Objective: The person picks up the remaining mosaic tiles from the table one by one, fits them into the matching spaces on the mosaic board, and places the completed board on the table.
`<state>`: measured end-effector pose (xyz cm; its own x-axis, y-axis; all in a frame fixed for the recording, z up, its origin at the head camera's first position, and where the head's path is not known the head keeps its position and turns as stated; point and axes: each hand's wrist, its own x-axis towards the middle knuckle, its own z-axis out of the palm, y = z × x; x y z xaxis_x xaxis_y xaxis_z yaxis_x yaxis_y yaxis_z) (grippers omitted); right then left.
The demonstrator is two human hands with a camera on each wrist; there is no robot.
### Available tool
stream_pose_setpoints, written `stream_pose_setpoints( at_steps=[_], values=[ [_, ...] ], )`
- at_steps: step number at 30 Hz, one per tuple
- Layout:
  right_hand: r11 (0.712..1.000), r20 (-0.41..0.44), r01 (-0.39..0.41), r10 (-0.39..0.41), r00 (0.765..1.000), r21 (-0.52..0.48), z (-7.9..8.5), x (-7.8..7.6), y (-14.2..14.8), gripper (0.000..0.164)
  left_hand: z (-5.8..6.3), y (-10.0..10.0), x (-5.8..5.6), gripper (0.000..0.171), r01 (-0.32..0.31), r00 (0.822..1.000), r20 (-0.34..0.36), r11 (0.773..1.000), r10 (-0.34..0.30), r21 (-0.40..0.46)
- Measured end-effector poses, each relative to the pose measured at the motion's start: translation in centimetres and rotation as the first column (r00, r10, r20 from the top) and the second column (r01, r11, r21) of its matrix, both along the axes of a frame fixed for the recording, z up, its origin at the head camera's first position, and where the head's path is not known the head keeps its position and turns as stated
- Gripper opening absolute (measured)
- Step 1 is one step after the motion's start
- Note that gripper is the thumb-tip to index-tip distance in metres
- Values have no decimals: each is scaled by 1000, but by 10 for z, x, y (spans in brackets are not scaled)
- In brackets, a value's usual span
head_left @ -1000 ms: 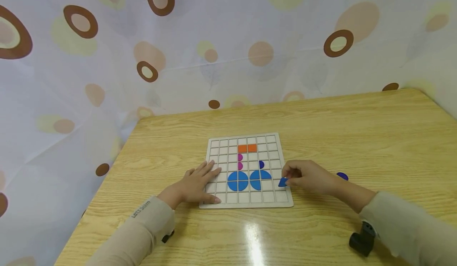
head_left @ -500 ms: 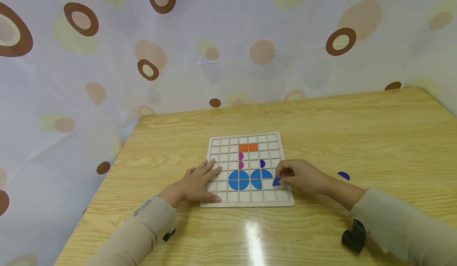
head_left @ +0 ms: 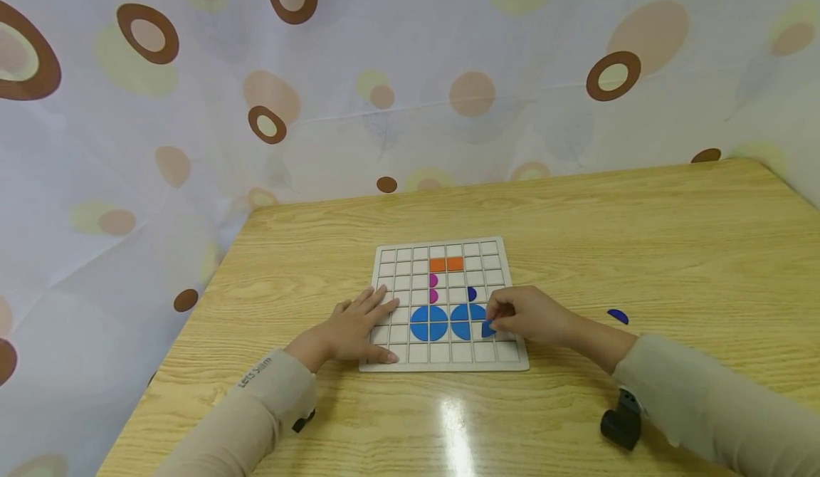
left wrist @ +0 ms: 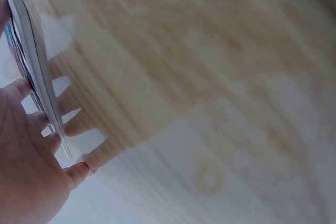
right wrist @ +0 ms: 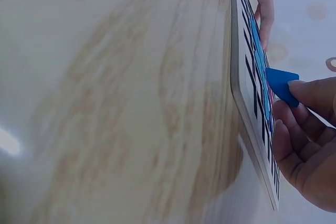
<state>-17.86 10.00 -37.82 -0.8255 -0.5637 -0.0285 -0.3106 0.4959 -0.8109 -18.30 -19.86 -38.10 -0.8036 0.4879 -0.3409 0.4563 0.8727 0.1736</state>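
Observation:
A white grid board (head_left: 442,367) lies on the wooden table. My left hand (head_left: 351,329) rests with spread fingers on its left edge. My right hand (head_left: 534,316) pinches a blue quarter-circle piece (right wrist: 282,85) between thumb and fingers, tilted close over the board's lower right. Left of that piece are three blue quarter circles (head_left: 459,322) set in neighbouring squares. A full blue circle (head_left: 428,323) of quarter pieces sits beside them. Above lie two magenta half circles (head_left: 433,296), a dark blue half circle (head_left: 472,294) and two orange squares (head_left: 445,265).
A loose dark blue half circle (head_left: 618,316) lies on the table beyond my right forearm. The wooden table (head_left: 307,249) extends round the board, with a patterned cloth (head_left: 410,71) hanging behind it. A black wrist camera (head_left: 621,423) hangs under the right sleeve.
My right hand has moved left over the board with the blue quarter circle, from the right edge to beside the three set quarters. My left hand has stayed in place.

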Motion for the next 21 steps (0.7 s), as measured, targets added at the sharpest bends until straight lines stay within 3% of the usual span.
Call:
stream_pose_setpoints(
  at_steps=[12, 21],
  values=[
    [999, 3, 42, -42, 999, 26, -3, -2, -9, 4, -1, 0, -1, 87, 6, 1000, -4, 1000, -6, -7],
    [993, -52, 82, -78, 996, 79, -4, -1, -17, 10, 1, 1, 0, 87, -2, 1000, 0, 1000, 2, -12]
  ],
)
